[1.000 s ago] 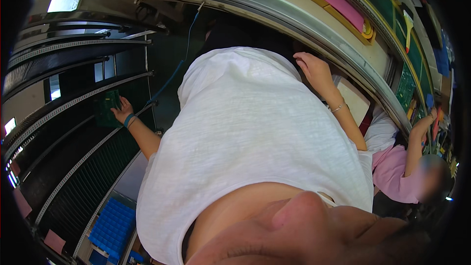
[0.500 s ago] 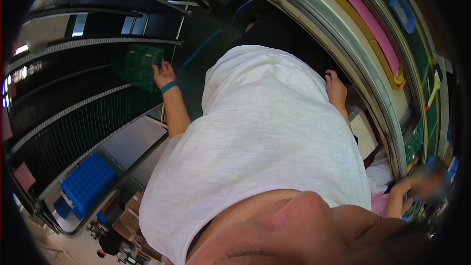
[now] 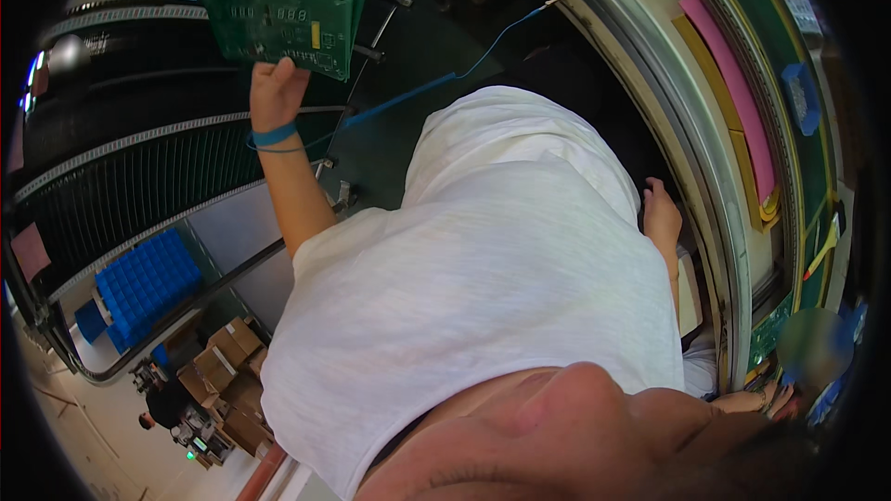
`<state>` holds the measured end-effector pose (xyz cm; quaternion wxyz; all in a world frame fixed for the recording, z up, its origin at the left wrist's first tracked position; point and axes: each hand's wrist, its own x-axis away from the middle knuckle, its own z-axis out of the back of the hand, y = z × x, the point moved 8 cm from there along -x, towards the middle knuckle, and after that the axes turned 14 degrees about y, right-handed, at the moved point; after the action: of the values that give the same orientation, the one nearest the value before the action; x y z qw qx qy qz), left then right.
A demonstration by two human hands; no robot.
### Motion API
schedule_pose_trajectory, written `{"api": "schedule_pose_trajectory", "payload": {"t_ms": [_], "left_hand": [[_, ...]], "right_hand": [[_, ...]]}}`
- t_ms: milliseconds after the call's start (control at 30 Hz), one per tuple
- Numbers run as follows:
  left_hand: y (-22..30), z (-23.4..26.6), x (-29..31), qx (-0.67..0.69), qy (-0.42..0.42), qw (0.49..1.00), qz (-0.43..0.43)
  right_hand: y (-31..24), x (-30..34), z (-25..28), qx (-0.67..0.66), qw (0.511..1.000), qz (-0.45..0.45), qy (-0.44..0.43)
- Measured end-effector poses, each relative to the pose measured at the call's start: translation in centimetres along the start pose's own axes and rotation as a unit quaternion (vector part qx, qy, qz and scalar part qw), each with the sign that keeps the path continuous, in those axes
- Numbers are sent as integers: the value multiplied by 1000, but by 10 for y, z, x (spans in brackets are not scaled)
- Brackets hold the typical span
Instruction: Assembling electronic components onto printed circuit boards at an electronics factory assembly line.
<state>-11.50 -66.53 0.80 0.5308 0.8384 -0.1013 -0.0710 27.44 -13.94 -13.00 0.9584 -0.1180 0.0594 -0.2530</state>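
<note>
My left hand (image 3: 277, 95) is closed on the lower edge of a green circuit board (image 3: 283, 19), raised beside the rack at the far left. White markings and a yellow part show on the board; its top runs out of the picture. Around my left wrist is a blue wrist strap (image 3: 275, 135), its cord (image 3: 404, 99) stretching to the bench edge. My right hand (image 3: 661, 215) hangs low by the bench with its fingers slightly apart, and I see nothing in it. Part of that hand is turned away from view.
At left stands a slotted rack (image 3: 139, 162). Below it are a blue divided bin (image 3: 148, 283) and cardboard boxes (image 3: 223, 357). Along the right runs a metal-edged bench (image 3: 691, 153) with a pink strip (image 3: 733, 93), a blue tray (image 3: 800, 97) and a brush (image 3: 823, 246). Another person's hand (image 3: 780, 401) is at lower right.
My left hand has swung up and outward from the rack, bringing the circuit board nearer. The wrist cord is stretched farther left. My right hand stays low beside the bench.
</note>
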Motion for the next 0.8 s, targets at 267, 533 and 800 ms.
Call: {"api": "schedule_pose_trajectory", "payload": {"t_ms": [267,533,800], "left_hand": [[-52,-335,-90,-196,-494,833,152],[-207,-480,-61,-232,-720,615,222],[-213,-473,-160,-212,-509,762,340]], "right_hand": [[-17,-76,211,-537,837,-59,86],[43,-103,161,-769,588,-231,98],[140,-87,148,-663,640,-362,141]]}}
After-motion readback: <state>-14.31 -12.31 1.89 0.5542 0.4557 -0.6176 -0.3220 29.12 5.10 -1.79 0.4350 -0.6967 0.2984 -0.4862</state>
